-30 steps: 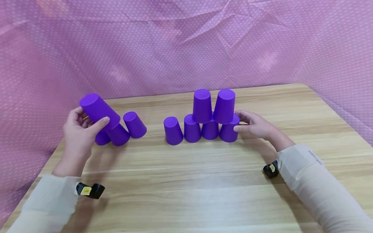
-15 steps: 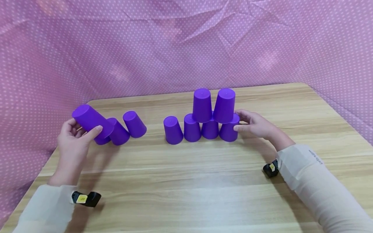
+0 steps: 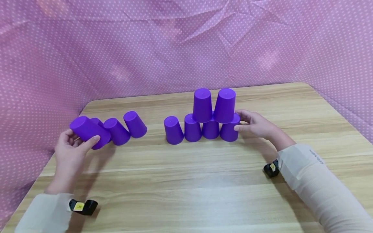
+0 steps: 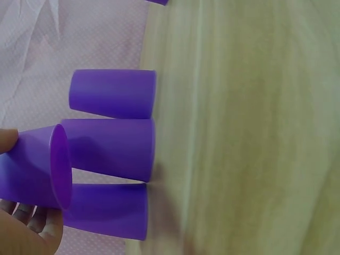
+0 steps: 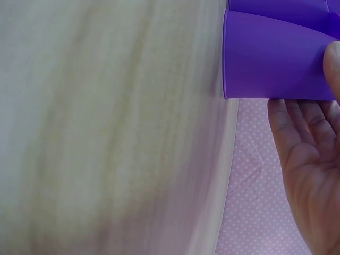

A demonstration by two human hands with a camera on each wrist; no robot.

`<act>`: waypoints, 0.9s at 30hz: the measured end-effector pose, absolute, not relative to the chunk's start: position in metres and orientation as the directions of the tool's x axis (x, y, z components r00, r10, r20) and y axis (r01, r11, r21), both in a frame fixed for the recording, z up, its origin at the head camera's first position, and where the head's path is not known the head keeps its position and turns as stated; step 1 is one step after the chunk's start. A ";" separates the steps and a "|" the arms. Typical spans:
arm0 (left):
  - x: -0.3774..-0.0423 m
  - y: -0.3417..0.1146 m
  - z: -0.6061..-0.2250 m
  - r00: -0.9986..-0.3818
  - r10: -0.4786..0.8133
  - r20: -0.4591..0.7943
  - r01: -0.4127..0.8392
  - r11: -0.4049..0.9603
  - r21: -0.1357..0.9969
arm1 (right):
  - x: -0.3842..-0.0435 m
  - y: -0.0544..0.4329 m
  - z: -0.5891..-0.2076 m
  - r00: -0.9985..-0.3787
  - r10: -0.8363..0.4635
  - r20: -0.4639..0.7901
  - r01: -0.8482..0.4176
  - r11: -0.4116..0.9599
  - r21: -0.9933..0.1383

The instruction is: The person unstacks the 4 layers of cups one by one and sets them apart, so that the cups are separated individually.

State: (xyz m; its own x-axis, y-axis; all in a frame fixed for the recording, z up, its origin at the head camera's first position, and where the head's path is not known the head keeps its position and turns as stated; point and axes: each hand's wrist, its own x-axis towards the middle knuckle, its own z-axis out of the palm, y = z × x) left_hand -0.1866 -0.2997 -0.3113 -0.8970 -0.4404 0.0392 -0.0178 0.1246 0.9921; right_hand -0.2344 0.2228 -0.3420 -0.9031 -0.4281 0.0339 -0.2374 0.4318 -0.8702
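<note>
At the left, my left hand (image 3: 71, 149) grips a purple cup (image 3: 90, 132) turned mouth down, thumb on its near side and fingers behind. In the left wrist view, the rim of that held cup (image 4: 32, 167) is raised off the table, in front of the standing cups. Three purple cups stand mouth down there: one half hidden behind the held cup, a middle cup (image 3: 117, 132) and a right-hand cup (image 3: 135, 125). At the other side, my right hand (image 3: 256, 124) holds the end cup (image 3: 228, 132) of a row between thumb and fingers; the cup stands on the table (image 5: 106, 133).
That row has several mouth-down cups, its left end being a cup (image 3: 174, 131). Two more cups, a left upper cup (image 3: 202, 106) and a right upper cup (image 3: 224, 106), rest on top. A pink dotted cloth (image 3: 186, 48) hangs behind the wooden tabletop (image 3: 180, 181).
My left hand has moved down and a little left with its cup, from above the left group to in front of it. My right hand and the row have stayed put.
</note>
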 end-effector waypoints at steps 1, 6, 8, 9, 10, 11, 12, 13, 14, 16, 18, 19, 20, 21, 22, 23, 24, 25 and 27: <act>-0.187 -0.301 -0.313 -0.901 -0.432 0.038 -0.021 0.130 0.991 | -0.234 0.223 -0.342 -0.903 -0.428 0.034 -0.237 0.431 -0.871; -0.187 -0.306 -0.323 -0.912 -0.410 -0.005 -0.123 0.263 0.957 | -0.234 0.222 -0.342 -0.901 -0.433 0.034 -0.238 0.427 -0.872; -0.187 -0.309 -0.327 -0.913 -0.406 -0.031 -0.185 0.346 0.920 | -0.234 0.223 -0.342 -0.900 -0.434 0.033 -0.239 0.430 -0.871; -0.188 -0.310 -0.329 -0.914 -0.404 -0.045 -0.215 0.387 0.897 | -0.234 0.223 -0.342 -0.901 -0.433 0.034 -0.240 0.431 -0.870; -0.189 -0.311 -0.331 -0.914 -0.402 -0.058 -0.236 0.410 0.881 | -0.234 0.223 -0.342 -0.901 -0.433 0.035 -0.242 0.433 -0.868; -0.189 -0.312 -0.333 -0.914 -0.399 -0.070 -0.256 0.435 0.863 | -0.234 0.223 -0.342 -0.901 -0.432 0.035 -0.243 0.435 -0.867; -0.190 -0.313 -0.334 -0.915 -0.395 -0.080 -0.269 0.449 0.852 | -0.234 0.223 -0.342 -0.901 -0.432 0.036 -0.243 0.435 -0.867; -0.191 -0.313 -0.336 -0.917 -0.391 -0.084 -0.273 0.460 0.845 | -0.235 0.223 -0.342 -0.901 -0.432 0.037 -0.245 0.436 -0.866; -0.191 -0.313 -0.337 -0.917 -0.389 -0.091 -0.282 0.469 0.837 | -0.235 0.223 -0.342 -0.901 -0.432 0.038 -0.247 0.437 -0.865; -0.192 -0.314 -0.340 -0.918 -0.383 -0.103 -0.287 0.464 0.838 | -0.235 0.224 -0.342 -0.900 -0.435 0.040 -0.249 0.435 -0.865; -0.192 -0.314 -0.341 -0.921 -0.375 -0.109 -0.284 0.453 0.845 | -0.235 0.224 -0.342 -0.899 -0.436 0.041 -0.249 0.432 -0.867; -0.192 -0.314 -0.342 -0.923 -0.369 -0.110 -0.283 0.455 0.844 | -0.235 0.224 -0.342 -0.899 -0.436 0.040 -0.247 0.431 -0.868; -0.193 -0.314 -0.342 -0.924 -0.366 -0.112 -0.283 0.455 0.845 | -0.235 0.223 -0.342 -0.899 -0.435 0.039 -0.246 0.430 -0.869; -0.193 -0.314 -0.342 -0.926 -0.362 -0.111 -0.280 0.458 0.843 | -0.235 0.223 -0.343 -0.899 -0.435 0.038 -0.244 0.428 -0.870; -0.193 -0.313 -0.342 -0.927 -0.359 -0.107 -0.277 0.464 0.842 | -0.235 0.223 -0.343 -0.899 -0.436 0.037 -0.243 0.427 -0.871; -0.192 -0.313 -0.343 -0.928 -0.357 -0.104 -0.275 0.471 0.838 | -0.235 0.223 -0.343 -0.899 -0.436 0.036 -0.241 0.426 -0.872; -0.193 -0.313 -0.343 -0.928 -0.358 -0.104 -0.277 0.474 0.836 | -0.235 0.223 -0.343 -0.900 -0.435 0.035 -0.240 0.425 -0.873; -0.193 -0.313 -0.343 -0.929 -0.356 -0.104 -0.276 0.478 0.834 | -0.234 0.223 -0.342 -0.900 -0.435 0.034 -0.239 0.426 -0.873; -0.193 -0.312 -0.344 -0.930 -0.351 -0.108 -0.276 0.474 0.836 | -0.234 0.224 -0.342 -0.900 -0.435 0.033 -0.239 0.426 -0.872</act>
State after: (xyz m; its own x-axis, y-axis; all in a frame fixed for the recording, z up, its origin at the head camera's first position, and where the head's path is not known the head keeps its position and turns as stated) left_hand -0.1927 -0.3119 -0.3436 -0.9302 -0.3508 -0.1078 -0.2757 0.4740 0.8363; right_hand -0.2342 0.2236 -0.3422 -0.8997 -0.4353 0.0334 -0.2387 0.4264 -0.8725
